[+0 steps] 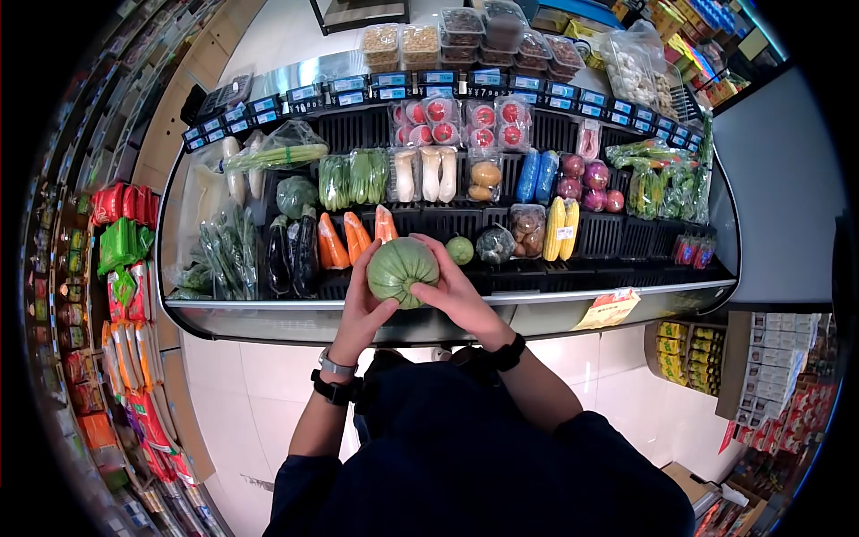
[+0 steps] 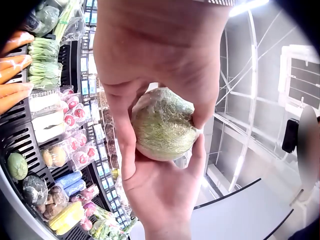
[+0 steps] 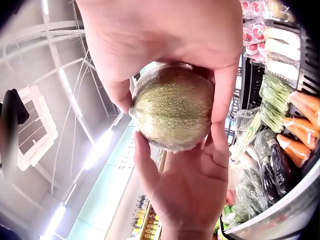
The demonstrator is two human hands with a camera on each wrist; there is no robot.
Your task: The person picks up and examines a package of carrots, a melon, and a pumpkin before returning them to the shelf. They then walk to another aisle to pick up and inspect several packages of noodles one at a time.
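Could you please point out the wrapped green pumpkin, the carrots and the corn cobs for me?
wrapped green pumpkin (image 1: 402, 270), head view, middle of its ribbed top.
carrots (image 1: 344, 239), head view, middle of the orange bunch.
corn cobs (image 1: 561, 227), head view, between the two yellow cobs.

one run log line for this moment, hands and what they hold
left hand: holds wrapped green squash | right hand: holds same squash | place: above produce shelf | nearby: carrots

The person wears a dark navy short-sleeved top, a silver metal watch above a black strap on the wrist of the left hand (image 1: 367, 309), and 1 black band on the wrist of the right hand (image 1: 461, 300), both bare.
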